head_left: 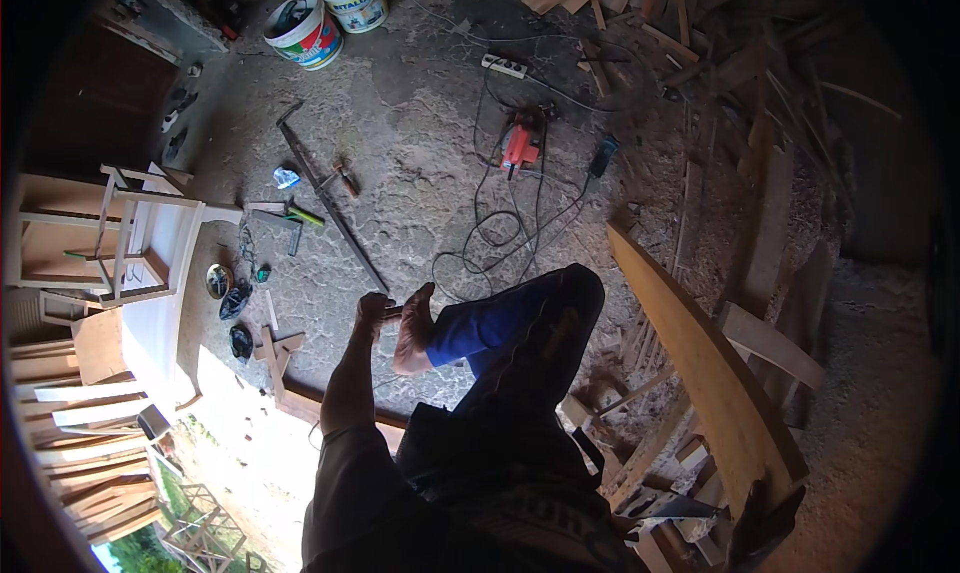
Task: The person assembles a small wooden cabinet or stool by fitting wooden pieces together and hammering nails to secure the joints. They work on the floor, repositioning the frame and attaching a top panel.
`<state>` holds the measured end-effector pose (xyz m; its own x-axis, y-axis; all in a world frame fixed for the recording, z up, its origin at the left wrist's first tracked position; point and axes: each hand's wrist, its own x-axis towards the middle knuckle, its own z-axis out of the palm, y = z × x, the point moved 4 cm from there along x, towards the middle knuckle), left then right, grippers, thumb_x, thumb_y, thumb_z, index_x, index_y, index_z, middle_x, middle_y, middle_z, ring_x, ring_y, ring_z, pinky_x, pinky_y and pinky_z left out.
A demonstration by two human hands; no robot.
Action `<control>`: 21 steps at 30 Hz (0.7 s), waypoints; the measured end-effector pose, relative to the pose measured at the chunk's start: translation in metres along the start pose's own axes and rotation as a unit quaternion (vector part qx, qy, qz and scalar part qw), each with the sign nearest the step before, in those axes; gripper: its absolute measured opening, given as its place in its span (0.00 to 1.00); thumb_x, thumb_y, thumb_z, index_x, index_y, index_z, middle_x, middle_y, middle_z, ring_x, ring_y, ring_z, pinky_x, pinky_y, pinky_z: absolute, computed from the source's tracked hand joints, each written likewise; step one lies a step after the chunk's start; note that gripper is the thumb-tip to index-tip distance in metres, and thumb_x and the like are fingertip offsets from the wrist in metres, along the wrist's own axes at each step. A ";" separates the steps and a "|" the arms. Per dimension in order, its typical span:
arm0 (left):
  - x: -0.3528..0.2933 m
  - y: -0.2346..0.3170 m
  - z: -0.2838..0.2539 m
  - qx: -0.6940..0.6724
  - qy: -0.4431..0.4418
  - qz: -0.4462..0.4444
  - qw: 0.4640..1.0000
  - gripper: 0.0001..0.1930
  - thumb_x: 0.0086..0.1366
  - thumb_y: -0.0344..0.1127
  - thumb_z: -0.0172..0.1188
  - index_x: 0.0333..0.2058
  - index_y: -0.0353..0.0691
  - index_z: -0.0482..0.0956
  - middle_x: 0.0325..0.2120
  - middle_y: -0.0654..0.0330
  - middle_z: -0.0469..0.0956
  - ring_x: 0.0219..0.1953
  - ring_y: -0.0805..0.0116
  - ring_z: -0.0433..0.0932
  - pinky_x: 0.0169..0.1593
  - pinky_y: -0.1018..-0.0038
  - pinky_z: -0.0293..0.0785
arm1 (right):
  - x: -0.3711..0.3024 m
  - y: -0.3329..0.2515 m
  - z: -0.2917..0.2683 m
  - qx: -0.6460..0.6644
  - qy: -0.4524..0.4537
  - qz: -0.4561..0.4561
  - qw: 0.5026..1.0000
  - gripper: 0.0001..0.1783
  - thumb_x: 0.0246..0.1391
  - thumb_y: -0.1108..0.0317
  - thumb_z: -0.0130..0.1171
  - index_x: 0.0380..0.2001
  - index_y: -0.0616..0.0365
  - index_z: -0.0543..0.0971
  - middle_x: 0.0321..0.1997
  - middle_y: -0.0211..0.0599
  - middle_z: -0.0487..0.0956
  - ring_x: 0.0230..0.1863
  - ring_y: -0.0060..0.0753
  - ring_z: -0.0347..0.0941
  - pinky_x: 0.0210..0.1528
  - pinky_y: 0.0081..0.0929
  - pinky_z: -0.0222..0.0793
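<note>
My right hand (762, 525), in deep shade at the lower right, is wrapped round the near end of a long curved wooden board (690, 343). The board narrows to a tip beside my bent knee. On the left, my left hand (374, 309) is closed, low over the floor beside my bare foot (413, 331); something small and dark shows at its fingers, too small to name. The lower end of a long metal bar clamp (350, 238) lies just beyond that hand. A wooden-handled tool (345, 179) lies by the clamp's bar.
A red power tool (519, 147) with looped cords and a power strip (504, 67) lie ahead. Two buckets (305, 35) stand far left. Wood offcuts (680, 33) pile up along the right. A wooden frame chair (140, 233) and a green-handled tool (305, 216) are at left.
</note>
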<state>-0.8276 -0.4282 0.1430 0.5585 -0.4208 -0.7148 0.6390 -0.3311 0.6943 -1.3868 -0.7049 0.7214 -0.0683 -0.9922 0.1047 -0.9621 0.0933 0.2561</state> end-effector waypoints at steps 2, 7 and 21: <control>-0.008 -0.004 0.000 -0.017 0.014 -0.024 0.999 0.14 0.66 0.44 0.57 0.34 0.38 0.73 0.32 0.50 0.80 0.34 0.54 0.84 0.38 0.57 0.85 | 0.006 -0.001 0.000 0.009 -0.017 0.002 1.000 0.57 0.47 0.26 0.62 0.60 0.73 0.69 0.53 0.68 0.77 0.52 0.70 0.76 0.50 0.50 0.76; -0.014 -0.011 0.010 0.090 0.038 -0.013 0.995 0.19 0.68 0.39 0.56 0.53 0.36 0.74 0.34 0.50 0.83 0.34 0.58 0.83 0.34 0.61 0.83 | 0.020 -0.018 -0.005 0.119 -0.039 -0.067 0.990 0.42 0.58 0.55 0.64 0.61 0.82 0.63 0.53 0.74 0.75 0.55 0.70 0.74 0.54 0.49 0.72; 0.020 -0.007 0.027 0.358 -0.038 0.070 0.930 0.20 0.56 0.54 0.69 0.31 0.41 0.87 0.27 0.59 0.85 0.31 0.71 0.81 0.37 0.68 0.75 | -0.001 0.016 0.012 0.119 0.016 -0.073 0.990 0.43 0.54 0.53 0.67 0.59 0.82 0.65 0.50 0.72 0.77 0.52 0.66 0.77 0.51 0.49 0.74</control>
<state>-0.8353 -0.4569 0.1262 0.5538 -0.5506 -0.6246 0.0317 -0.7356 0.6767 -1.4053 -0.7037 0.7137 0.0802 -0.9901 0.1151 -0.9964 -0.0763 0.0381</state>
